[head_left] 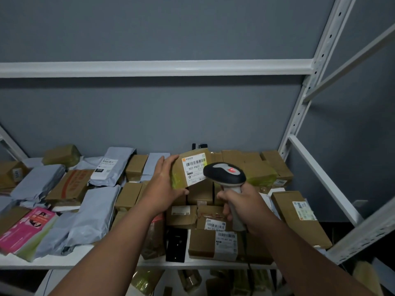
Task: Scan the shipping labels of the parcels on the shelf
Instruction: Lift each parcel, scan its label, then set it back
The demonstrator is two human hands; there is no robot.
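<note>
Near the middle of the frame the left hand [163, 184] holds a brown cardboard parcel [190, 170] lifted above the pile, its labelled face tilted toward the camera. The left grip is wrapped round the parcel's left end, fingers over the top edge and the thumb under the lower edge. On that face sits a white shipping label [195, 168] with an orange corner mark, a barcode and the printed line "507-P802 170".

Just right of the label, the right hand [242, 205] grips the pale handle of a barcode scanner [224, 174]. The right grip is curled tight about the handle, and the scanner's dark head with a grey top and a red mark overlaps the label's lower right corner in the picture; whether they touch cannot be told. A dark cable [248, 256] hangs from the handle's base.

Both forearms reach up from the bottom of the frame over a white metal shelf [64, 262] crowded with parcels. At the left lie grey plastic mailer bags [92, 221] and a pink packet [27, 227]. Below the hands sit several brown boxes, one with a barcode label [226, 242] facing up, and a black box [176, 244] stands beside it. At the right a long brown box [299, 216] carries its own label. Behind is a grey wall [149, 28], with the white upright [307, 88] of the rack at the upper right.
</note>
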